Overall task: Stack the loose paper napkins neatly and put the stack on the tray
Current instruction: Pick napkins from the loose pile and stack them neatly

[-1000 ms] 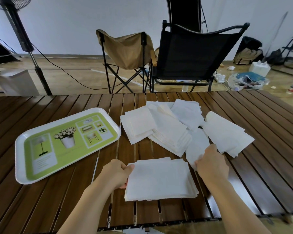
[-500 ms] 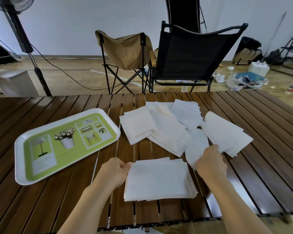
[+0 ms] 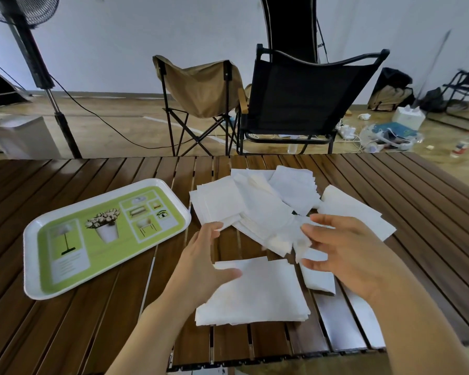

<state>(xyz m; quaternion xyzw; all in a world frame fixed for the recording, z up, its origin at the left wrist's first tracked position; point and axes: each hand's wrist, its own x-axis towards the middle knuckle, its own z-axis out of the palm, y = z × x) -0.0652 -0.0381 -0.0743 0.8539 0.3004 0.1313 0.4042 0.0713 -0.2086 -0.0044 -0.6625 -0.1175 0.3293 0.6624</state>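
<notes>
While the left hand (image 3: pixel 201 262) is spread open, its thumb resting on the near stack (image 3: pixel 255 290) of napkins on the desk (image 3: pixel 65 334), the right hand (image 3: pixel 347 255) is held to its right with fingers parted; a napkin edge may be pinched there, though blur hides it. Loose napkins (image 3: pixel 263 209) are heaped just beyond both hands. Left of the left hand the tray (image 3: pixel 30 266) is seen, bare of napkins.
</notes>
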